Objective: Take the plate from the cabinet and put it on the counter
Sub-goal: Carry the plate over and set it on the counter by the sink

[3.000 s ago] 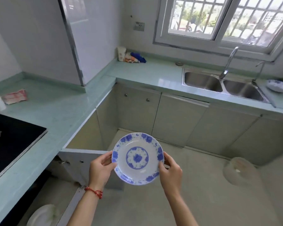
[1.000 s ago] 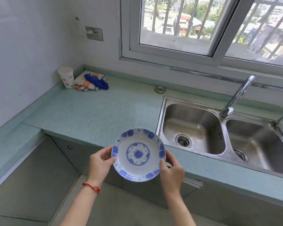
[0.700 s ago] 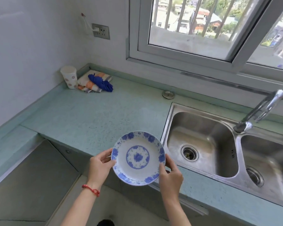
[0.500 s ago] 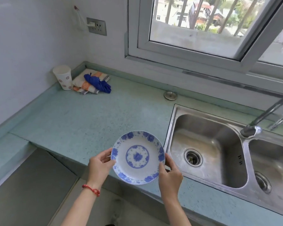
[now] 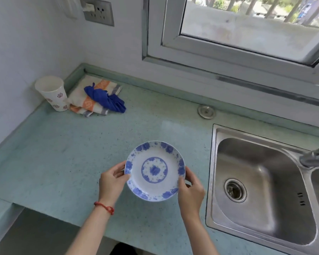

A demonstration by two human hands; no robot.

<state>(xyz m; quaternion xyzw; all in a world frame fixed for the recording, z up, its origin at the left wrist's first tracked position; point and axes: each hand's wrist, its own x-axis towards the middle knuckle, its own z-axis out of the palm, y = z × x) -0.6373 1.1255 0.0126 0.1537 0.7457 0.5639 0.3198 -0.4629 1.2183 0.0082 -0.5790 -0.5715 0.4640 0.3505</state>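
Green counter (image 5: 59,159): one plate (image 5: 155,171) clamped between left hand (image 5: 111,183) and right hand (image 5: 191,190); one cup (image 5: 52,92), two cloths (image 5: 98,97), sink (image 5: 261,190) right.

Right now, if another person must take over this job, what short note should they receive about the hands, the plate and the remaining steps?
Left hand: holds the plate's left rim.
Right hand: holds the right rim.
Plate: face up, over the counter, just left of the sink. I cannot tell if it touches the counter yet.
Done: plate is out of the cabinet and at the counter.
Left: set it flat on the bare counter there, then release both hands.
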